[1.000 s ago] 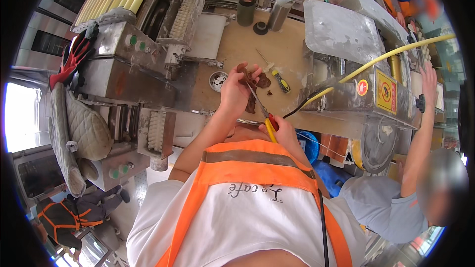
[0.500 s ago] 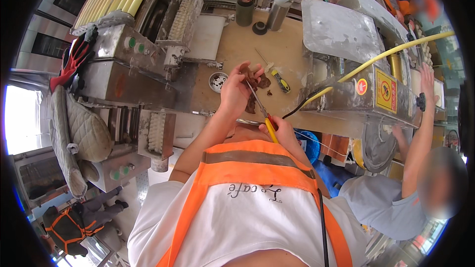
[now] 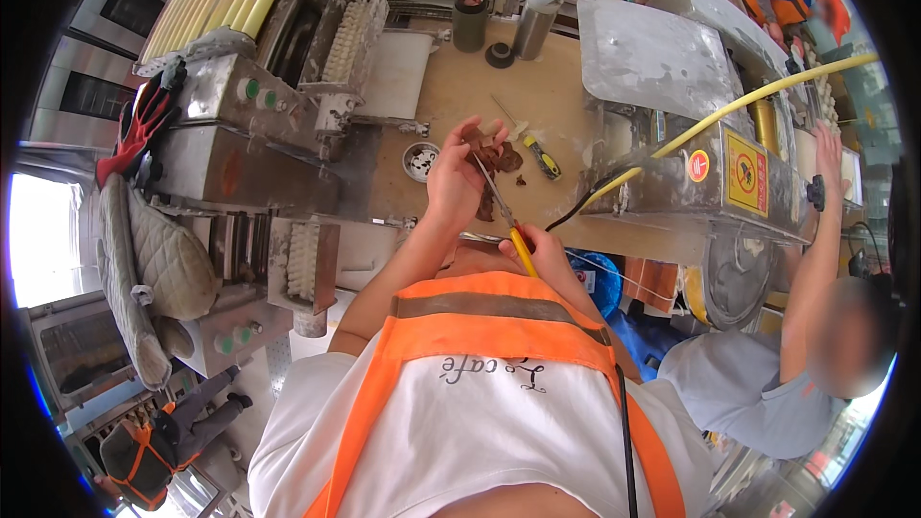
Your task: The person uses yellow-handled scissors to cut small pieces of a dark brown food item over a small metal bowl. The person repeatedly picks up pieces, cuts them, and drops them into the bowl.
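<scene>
Brown scrap [image 3: 495, 155], L hand [image 3: 455, 179]; prob. scissors [image 3: 506, 218], R hand [image 3: 543, 254]

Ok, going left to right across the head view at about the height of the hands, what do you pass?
Grey oven mitts → small round dish → left hand → yellow-handled scissors → yellow screwdriver → steel machine with warning stickers → another person's raised arm.

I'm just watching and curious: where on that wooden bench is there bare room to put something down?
The wooden bench is bare between the dark cup and the yellow-handled tool, and left of the small round dish toward the white board. It is crowded around the left hand, the brown pieces and the scissors.
</scene>
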The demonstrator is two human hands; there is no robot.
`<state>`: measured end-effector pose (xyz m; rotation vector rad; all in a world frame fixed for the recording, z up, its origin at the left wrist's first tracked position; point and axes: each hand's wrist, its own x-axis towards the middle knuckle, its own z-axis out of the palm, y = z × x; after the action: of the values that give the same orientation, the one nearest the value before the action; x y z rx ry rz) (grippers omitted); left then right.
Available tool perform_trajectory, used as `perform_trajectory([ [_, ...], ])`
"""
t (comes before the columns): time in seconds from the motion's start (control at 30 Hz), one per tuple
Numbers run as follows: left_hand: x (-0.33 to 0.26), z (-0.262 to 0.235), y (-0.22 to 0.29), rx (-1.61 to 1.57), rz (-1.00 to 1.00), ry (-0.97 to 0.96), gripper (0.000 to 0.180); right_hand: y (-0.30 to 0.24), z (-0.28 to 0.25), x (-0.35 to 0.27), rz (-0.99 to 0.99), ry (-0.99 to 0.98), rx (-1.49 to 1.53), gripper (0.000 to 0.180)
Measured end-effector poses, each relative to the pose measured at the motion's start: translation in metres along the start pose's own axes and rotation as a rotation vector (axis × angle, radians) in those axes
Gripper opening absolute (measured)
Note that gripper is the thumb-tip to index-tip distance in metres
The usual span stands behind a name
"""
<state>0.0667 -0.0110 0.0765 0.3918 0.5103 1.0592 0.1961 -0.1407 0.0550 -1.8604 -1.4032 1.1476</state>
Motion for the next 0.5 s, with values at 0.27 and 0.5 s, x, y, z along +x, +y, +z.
perform_trajectory([
  [0.27,0.0032,0.0004,-0.0017,0.031,0.033,0.021,0.044,-0.0011,0.0013,0.001,-0.002,0.003,0.05,0.048],
  [0.5,0.003,0.0014,-0.0063,0.014,0.054,-0.008,0.046,-0.0015,0.0014,0.0032,0.021,-0.008,0.014,0.046],
])
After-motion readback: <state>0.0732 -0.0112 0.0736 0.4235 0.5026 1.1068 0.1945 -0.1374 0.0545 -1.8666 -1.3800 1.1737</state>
